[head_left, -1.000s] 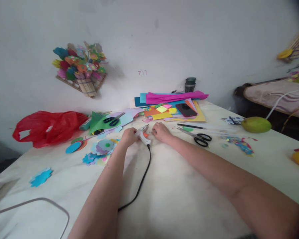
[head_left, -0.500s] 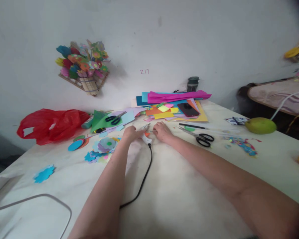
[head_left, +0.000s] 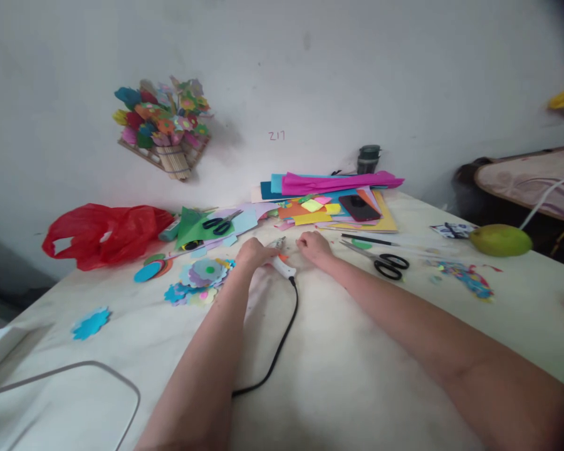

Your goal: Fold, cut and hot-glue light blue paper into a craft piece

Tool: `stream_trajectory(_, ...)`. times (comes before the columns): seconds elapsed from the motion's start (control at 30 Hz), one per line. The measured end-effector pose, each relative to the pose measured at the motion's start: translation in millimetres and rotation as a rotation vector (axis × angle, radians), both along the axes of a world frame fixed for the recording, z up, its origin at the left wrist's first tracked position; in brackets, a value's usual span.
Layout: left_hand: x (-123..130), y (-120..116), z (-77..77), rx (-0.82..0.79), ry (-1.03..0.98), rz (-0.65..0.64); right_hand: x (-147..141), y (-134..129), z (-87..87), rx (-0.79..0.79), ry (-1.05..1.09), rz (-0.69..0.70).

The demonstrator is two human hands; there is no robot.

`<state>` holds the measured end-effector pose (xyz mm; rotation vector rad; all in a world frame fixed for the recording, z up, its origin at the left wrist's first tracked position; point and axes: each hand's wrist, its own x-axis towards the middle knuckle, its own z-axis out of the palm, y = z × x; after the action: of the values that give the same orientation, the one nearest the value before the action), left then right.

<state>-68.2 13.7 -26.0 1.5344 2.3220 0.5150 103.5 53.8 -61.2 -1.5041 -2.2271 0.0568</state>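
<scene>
My left hand [head_left: 255, 254] is closed around the front part of a white glue gun [head_left: 283, 268], which lies on the table with its metal tip pointing away from me and a black cord running back. My right hand [head_left: 313, 246] rests just right of the tip, its fingers curled together; whatever they hold is hidden or too small to name. Left of my left hand is a pile of paper flowers [head_left: 207, 273]. Black-handled scissors [head_left: 389, 265] lie open to the right of my right hand.
Coloured paper sheets [head_left: 305, 219] and a phone [head_left: 358, 208] lie at the back. At the left are a red plastic bag [head_left: 103, 232], small scissors [head_left: 220, 224] and a blue paper flower [head_left: 91, 322]. A green mango [head_left: 501, 240] sits at the right edge.
The whole view has shifted slightly. The fingers of my right hand look more curled, and the glue gun's handle has turned a little to the right.
</scene>
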Motion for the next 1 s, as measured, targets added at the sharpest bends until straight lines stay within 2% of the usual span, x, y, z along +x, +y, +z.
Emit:
stream_trajectory(0.1,-3.5,-4.2,1.9,0.059,-0.11,0.035,2.3,4.7,-3.9,-0.008,0.065,-0.042)
stream_trajectory(0.17,-9.0,-7.5,7.9,0.127,-0.195,0.063,1.1,5.9,-3.8,0.019,0.079,-0.015)
stream_trajectory(0.27,-20.4,-13.3,23.8,0.232,-0.312,0.128,-9.2,7.1,2.2,0.049,0.045,0.115)
stream_trajectory(0.4,-32.7,-20.0,43.3,0.297,-0.357,0.158,-39.1,13.9,13.3,-0.01,-0.11,0.286)
stream_trajectory(0.5,-35.8,-21.4,45.9,0.284,-0.339,0.181,-64.2,21.8,13.2,-0.009,-0.216,0.385)
stream_trajectory(0.6,-36.9,-20.5,41.5,0.278,-0.304,0.187,-80.6,26.0,5.6,0.016,-0.285,0.443)
stream_trajectory(0.7,-39.3,-19.2,36.8,0.283,-0.298,0.195,-83.8,23.1,-0.4,-0.019,-0.312,0.415)
stream_trajectory(0.8,-40.8,-18.3,34.9,0.283,-0.311,0.205,-74.6,15.3,-1.6,-0.078,-0.298,0.319)
stream_trajectory(0.87,-39.2,-18.5,35.2,0.283,-0.319,0.214,-61.9,9.9,-2.1,-0.114,-0.283,0.241)
stream_trajectory(1.0,-30.0,-20.8,37.4,0.281,-0.336,0.193,-21.0,4.0,-4.9,-0.167,-0.284,0.168)
